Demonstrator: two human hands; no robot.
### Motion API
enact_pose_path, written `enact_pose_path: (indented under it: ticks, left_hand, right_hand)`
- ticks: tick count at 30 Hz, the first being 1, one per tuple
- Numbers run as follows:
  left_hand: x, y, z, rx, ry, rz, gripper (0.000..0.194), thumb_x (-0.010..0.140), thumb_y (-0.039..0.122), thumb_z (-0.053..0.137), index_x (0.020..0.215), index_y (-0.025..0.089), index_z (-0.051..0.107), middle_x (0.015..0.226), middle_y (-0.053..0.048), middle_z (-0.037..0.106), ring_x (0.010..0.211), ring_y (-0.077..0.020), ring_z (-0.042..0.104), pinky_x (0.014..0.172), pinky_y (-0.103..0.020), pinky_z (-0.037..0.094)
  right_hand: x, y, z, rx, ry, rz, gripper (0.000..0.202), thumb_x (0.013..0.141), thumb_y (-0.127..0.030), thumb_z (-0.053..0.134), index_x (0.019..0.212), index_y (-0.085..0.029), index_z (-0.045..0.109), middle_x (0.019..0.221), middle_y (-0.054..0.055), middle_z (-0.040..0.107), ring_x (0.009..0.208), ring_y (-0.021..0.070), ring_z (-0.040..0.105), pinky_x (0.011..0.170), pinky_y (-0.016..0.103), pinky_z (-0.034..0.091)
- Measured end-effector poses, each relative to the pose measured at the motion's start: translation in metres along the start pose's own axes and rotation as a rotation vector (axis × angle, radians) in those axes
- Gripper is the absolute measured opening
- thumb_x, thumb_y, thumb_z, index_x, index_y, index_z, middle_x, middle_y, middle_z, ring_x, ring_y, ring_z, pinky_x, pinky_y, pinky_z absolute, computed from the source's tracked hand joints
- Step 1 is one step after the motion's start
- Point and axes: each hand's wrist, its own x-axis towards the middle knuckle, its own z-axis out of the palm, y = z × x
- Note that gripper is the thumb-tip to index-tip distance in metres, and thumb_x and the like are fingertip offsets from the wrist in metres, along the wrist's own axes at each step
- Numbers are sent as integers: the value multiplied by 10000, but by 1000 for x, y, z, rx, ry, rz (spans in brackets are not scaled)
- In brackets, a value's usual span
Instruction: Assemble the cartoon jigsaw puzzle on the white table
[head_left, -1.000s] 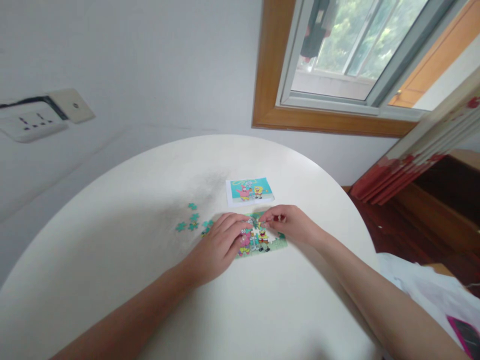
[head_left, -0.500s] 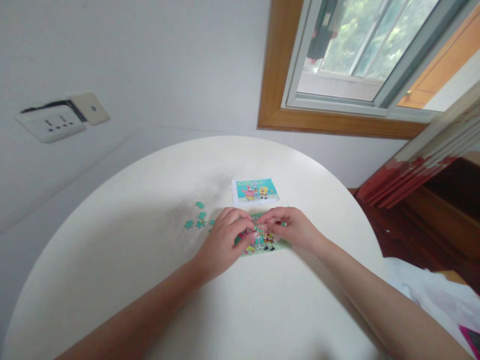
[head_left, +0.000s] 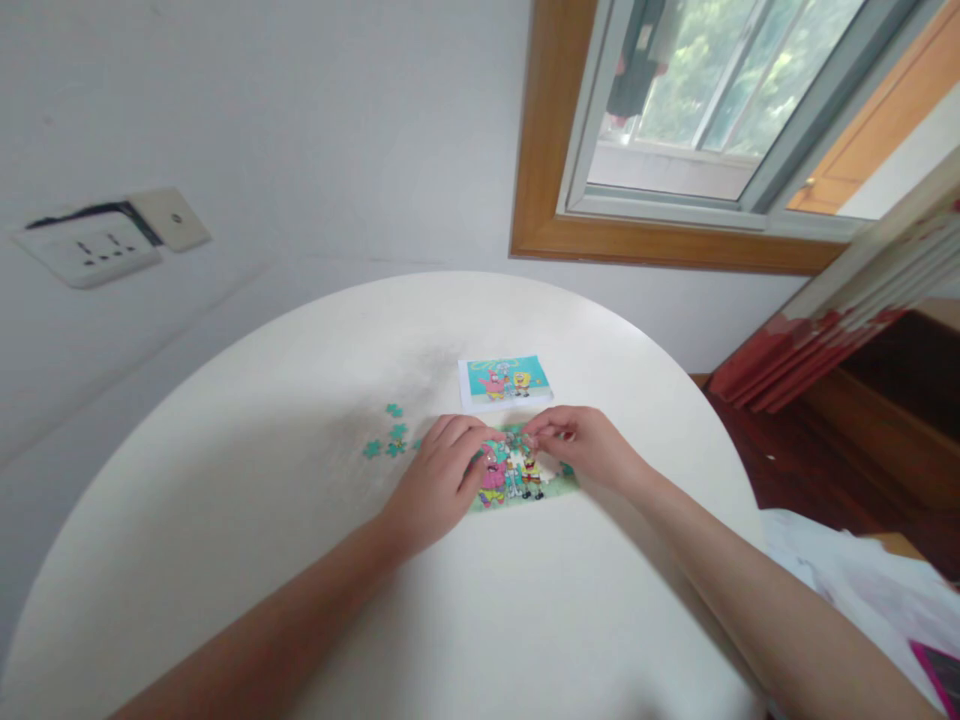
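A partly assembled cartoon jigsaw puzzle (head_left: 493, 490) lies on the white round table, with pink and yellow characters on it. My left hand (head_left: 442, 480) rests on its left side, fingers stretched over the upper left part; the thumb is mostly hidden. At the upper middle of the puzzle, the thumb and index finger of my right hand (head_left: 581, 445) are pinched together on a small greenish puzzle piece (head_left: 517, 440), partly covered by the fingertips. Several loose teal puzzle pieces (head_left: 396, 447) lie left of my left hand. Just behind the puzzle is a picture card (head_left: 499, 382) with similar characters.
The round table (head_left: 247, 480) stands against a white wall with a socket (head_left: 97, 245) at left. A wood-framed window (head_left: 675, 240) is at the back right, beside a red and cream curtain (head_left: 795, 350). White bags (head_left: 847, 590) lie low at right.
My left thumb and fingers have drawn back left from the puzzle's middle, uncovering the pink character. My right fingers have shifted slightly up, still pinched. The view has turned slightly.
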Motion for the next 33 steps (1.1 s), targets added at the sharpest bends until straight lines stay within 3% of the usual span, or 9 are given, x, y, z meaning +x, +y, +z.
enact_pose_path:
  ticks: [4,11,23,27,30,33]
  left_hand:
    - [-1,0,0,31,-58,18,225,886,178,508,1096,187,588,1068,-71,586,1058,-235,488,942,-397,404]
    - [-3,0,3,57,-97,20,211,884,184,535,1093,191,566,1074,-65,572,1061,-234,476,956,-395,389]
    - [-2,3,3,82,-128,14,181,886,214,539,1063,202,571,1076,-63,576,1074,-242,473,964,-408,386]
    - [-3,2,4,84,-124,12,182,885,211,537,1064,201,570,1079,-64,576,1079,-242,471,966,-407,386]
    - [-4,2,4,86,-121,17,183,886,216,541,1066,203,569,1083,-60,574,1083,-238,470,967,-402,385]
    - [-4,1,4,86,-117,17,177,879,214,550,1054,206,571,1082,-59,575,1083,-240,471,965,-402,387]
  right_hand:
    - [0,1,3,-100,-8,-3,125,765,-208,607,831,-186,711,701,-11,669,642,117,576,603,221,424]
    - [3,0,7,-371,43,-144,105,736,-195,688,803,-238,757,778,14,659,835,173,572,833,322,419]
    - [5,7,12,-470,79,-146,65,740,-217,711,783,-245,752,812,26,643,848,190,531,796,322,410]
    - [4,5,5,-468,60,-202,67,775,-237,696,819,-238,746,818,29,639,852,187,530,808,325,402]
    - [1,3,-7,-482,-9,-299,145,804,-240,676,933,-249,741,857,33,636,871,184,525,835,332,390]
    - [-2,3,-14,-557,-69,-306,207,778,-252,706,982,-273,733,908,38,622,888,191,511,827,338,380]
